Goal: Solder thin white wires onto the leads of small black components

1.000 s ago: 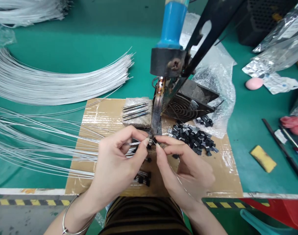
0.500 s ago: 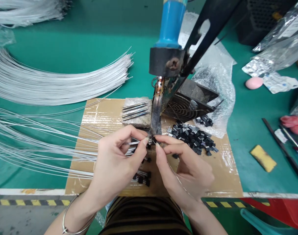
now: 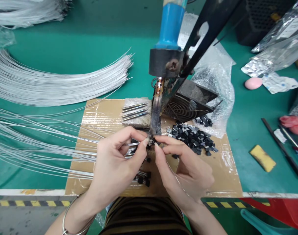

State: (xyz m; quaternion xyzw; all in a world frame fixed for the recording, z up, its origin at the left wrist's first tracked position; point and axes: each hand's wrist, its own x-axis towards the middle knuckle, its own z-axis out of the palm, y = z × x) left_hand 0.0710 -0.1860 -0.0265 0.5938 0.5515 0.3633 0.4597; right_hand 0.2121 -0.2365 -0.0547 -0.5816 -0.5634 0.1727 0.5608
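Note:
My left hand is closed in a pinch on a thin grey wire, just under the tip of a blue-handled soldering iron fixed in a black stand. My right hand pinches a strand of solder wire, which trails down across the palm. The fingertips of both hands nearly meet at the iron's tip, and a small part between them is mostly hidden. Below my left fingers lie wires ending in black connectors, partly covered by that hand.
Small black parts are heaped on the cardboard, near a black fan. Metal tips rest on a pale block. A large wire bundle lies at left. A yellow sponge is at right.
Very little differs. My right fingertips have shifted slightly left at the iron's tip, while my left hand keeps its pinch in nearly the same place.

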